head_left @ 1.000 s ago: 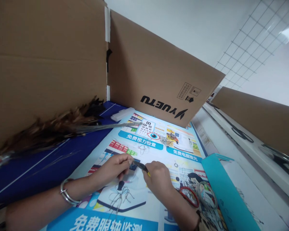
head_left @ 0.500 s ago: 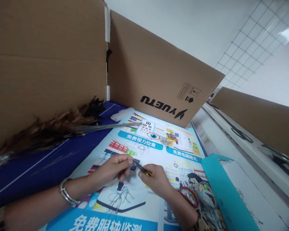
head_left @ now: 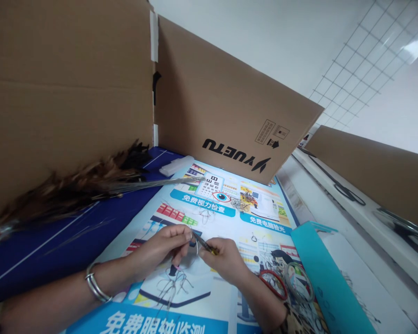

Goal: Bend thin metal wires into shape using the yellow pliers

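My left hand pinches a thin piece of wire between thumb and forefinger, above the printed poster. My right hand is closed around small pliers with dark jaws and a bit of yellow on the handle. The pliers' tip points left and meets the wire close to my left fingertips. Whether the jaws grip it, I cannot tell. Below my hands lies a loose bunch of bent wires. A smaller tangle of wire pieces rests farther back.
Cardboard panels stand behind and at the left. Brown feathers and long straight wires lie on the blue surface. To the right are a red ring, wire coils and a teal box.
My hands stay nearly in place. The wire by the pliers' tip has shifted slightly, and my left forearm sits a little lower.
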A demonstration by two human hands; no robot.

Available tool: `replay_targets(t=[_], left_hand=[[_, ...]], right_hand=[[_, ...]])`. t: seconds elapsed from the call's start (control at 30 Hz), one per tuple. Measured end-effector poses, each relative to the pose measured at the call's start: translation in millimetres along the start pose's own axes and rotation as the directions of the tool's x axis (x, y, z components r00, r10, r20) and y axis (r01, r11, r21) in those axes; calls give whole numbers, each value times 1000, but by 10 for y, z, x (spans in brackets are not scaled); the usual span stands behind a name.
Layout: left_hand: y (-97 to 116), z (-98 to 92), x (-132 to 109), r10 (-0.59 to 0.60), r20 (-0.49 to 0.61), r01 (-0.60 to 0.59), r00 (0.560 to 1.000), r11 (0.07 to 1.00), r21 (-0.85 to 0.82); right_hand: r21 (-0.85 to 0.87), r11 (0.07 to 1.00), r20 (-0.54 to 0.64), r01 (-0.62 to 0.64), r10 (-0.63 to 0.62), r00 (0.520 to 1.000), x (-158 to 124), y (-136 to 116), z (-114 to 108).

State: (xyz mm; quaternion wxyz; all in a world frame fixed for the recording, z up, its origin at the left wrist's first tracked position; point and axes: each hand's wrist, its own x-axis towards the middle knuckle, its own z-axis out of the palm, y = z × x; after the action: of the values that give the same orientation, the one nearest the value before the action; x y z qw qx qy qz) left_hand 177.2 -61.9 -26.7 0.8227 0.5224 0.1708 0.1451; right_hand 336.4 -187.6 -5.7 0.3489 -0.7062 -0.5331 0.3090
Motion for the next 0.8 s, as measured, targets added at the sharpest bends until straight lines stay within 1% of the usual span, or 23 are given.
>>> replay_targets(t=[0.27,0.5,0.8], left_hand=[[-27,-23,9,21,36,-20,999,1000,-22],[-42,-33,27,38,45,-35,998,997,-66],[-11,-18,11,17,18,-17,1000,1000,4]], right_hand=[[60,998,7,-7,7,1000,22,64,20],[68,998,-2,-16,16,1000,30,81,21],[58,998,-5,-13,14,1000,28,89,9]])
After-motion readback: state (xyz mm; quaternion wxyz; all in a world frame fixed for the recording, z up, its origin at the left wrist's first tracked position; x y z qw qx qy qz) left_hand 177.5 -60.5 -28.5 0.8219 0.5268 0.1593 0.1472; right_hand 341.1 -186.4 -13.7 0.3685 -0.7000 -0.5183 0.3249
